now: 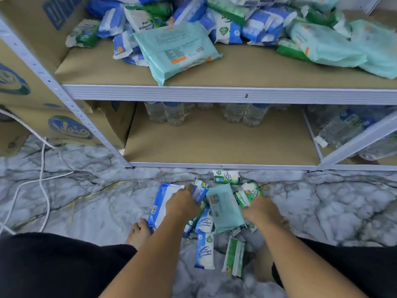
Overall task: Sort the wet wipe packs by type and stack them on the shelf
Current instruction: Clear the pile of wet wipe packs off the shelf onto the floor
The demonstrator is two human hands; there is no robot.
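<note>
Sorting has barely begun. On the upper shelf (257, 72) a heap of wet wipe packs (171, 29) mixes blue, green and teal, with nothing stacked. More lie scattered on the marble floor (86, 201) near the shelf's foot. The left hand (182, 204) pinches a small blue pack (199, 192). The right hand (261, 210) covers green packs (243, 197); I cannot tell its grip.

hands (182, 203) gripping floor packs (198, 193), heaped shelf (214, 94)
</note>
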